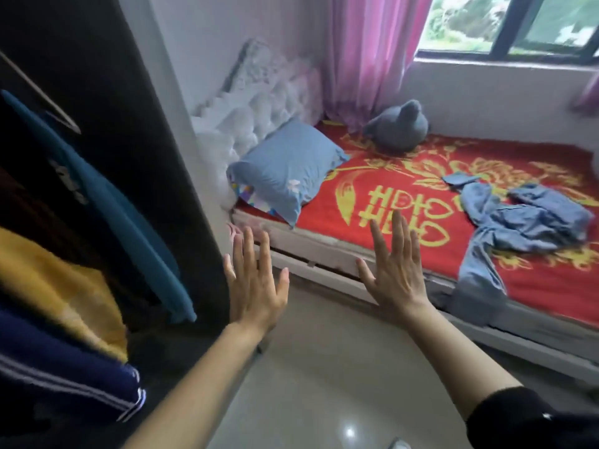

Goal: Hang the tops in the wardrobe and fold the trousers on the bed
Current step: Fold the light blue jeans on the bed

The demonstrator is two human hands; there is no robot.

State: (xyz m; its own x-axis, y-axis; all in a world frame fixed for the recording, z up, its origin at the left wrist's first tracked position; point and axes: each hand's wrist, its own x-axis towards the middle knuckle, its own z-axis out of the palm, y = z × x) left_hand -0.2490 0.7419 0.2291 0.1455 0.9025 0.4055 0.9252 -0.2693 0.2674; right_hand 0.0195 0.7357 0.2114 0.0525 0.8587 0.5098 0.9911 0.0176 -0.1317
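Hands empty, fingers spread: left hand (257,286), right hand (393,273). Tops (107,205) hung in wardrobe (107,76), frame left. I judge folding next: reach trousers (518,222) crumpled on bed (389,202), right.

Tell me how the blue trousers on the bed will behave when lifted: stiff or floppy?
Probably floppy: the blue trousers lie crumpled in soft folds, and one leg droops over the edge of the bed. Likely light, as the cloth looks thin. Lifted at one point, they would probably sag and trail.
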